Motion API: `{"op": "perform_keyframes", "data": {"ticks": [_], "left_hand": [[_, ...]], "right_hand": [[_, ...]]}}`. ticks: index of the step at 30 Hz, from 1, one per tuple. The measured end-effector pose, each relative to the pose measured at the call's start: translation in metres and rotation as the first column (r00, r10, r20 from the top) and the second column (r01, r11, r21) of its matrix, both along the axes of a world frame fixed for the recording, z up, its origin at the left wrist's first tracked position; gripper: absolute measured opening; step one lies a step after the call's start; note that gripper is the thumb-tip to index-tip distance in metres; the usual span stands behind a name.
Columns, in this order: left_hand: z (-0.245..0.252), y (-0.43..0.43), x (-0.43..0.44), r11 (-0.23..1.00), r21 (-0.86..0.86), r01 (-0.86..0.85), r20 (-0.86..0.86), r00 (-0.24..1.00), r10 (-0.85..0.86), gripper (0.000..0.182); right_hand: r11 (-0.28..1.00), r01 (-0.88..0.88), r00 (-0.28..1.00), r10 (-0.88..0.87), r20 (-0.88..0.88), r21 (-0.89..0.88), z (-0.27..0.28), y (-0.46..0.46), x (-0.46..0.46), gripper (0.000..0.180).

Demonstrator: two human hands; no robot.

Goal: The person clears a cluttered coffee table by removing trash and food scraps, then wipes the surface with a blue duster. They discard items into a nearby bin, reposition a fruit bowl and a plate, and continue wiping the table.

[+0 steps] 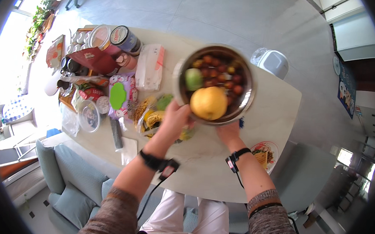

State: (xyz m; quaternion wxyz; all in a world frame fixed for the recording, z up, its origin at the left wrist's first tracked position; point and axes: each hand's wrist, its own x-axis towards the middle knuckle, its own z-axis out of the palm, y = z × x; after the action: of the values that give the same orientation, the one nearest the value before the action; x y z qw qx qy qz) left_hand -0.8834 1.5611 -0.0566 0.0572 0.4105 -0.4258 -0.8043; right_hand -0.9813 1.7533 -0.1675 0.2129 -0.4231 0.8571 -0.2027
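Both my hands hold a round stainless steel bowl (249,103) over the table (203,166). My left hand (177,116) grips its near left rim. At the near right edge is my right hand (230,132), its fingers hidden beneath the bowl. Inside lie a large yellow fruit (208,103), a green fruit (193,79) and several small reddish-brown fruits (222,68). Beside my left hand, a clear plastic bag (141,122) holds spotted bananas (155,119). A greenish fruit (186,133) shows partly behind my left hand.
Wet wipes with a green lid (117,96), a tissue pack (149,66), a tin (124,39) and a clear plastic tub (89,116) crowd the table's left side. A plate of food (264,155) sits near the right edge. Beyond the far edge stands a white bin (273,62).
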Motion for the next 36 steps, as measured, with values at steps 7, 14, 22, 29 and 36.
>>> {"op": "perform_keyframes", "data": {"ticks": [7,14,22,29,36], "left_hand": [[0.065,-0.037,0.116,0.935,-0.125,-0.332,0.112,0.931,0.346,0.027],[0.076,-0.009,0.177,0.882,-0.058,-0.468,0.167,0.867,0.471,0.027],[0.067,0.038,0.203,0.844,0.105,-0.525,0.196,0.843,0.5,0.022],[0.07,0.049,0.202,0.864,0.111,-0.49,0.218,0.861,0.46,0.022],[0.075,0.067,0.145,0.901,0.148,-0.407,0.197,0.905,0.376,0.026]], "right_hand": [[0.968,-0.217,0.956,0.184,-0.23,-0.129,-0.006,-0.103,-0.025,0.043],[0.791,-0.278,0.961,0.228,-0.159,-0.546,0.014,-0.17,-0.09,0.042],[0.849,-0.512,0.81,0.425,-0.404,-0.133,-0.014,-0.227,-0.141,0.047],[0.857,-0.437,0.89,0.368,-0.269,-0.273,-0.014,-0.031,-0.113,0.034],[0.989,-0.013,0.96,0.054,0.273,-0.149,0.038,0.094,-0.143,0.038]]}}
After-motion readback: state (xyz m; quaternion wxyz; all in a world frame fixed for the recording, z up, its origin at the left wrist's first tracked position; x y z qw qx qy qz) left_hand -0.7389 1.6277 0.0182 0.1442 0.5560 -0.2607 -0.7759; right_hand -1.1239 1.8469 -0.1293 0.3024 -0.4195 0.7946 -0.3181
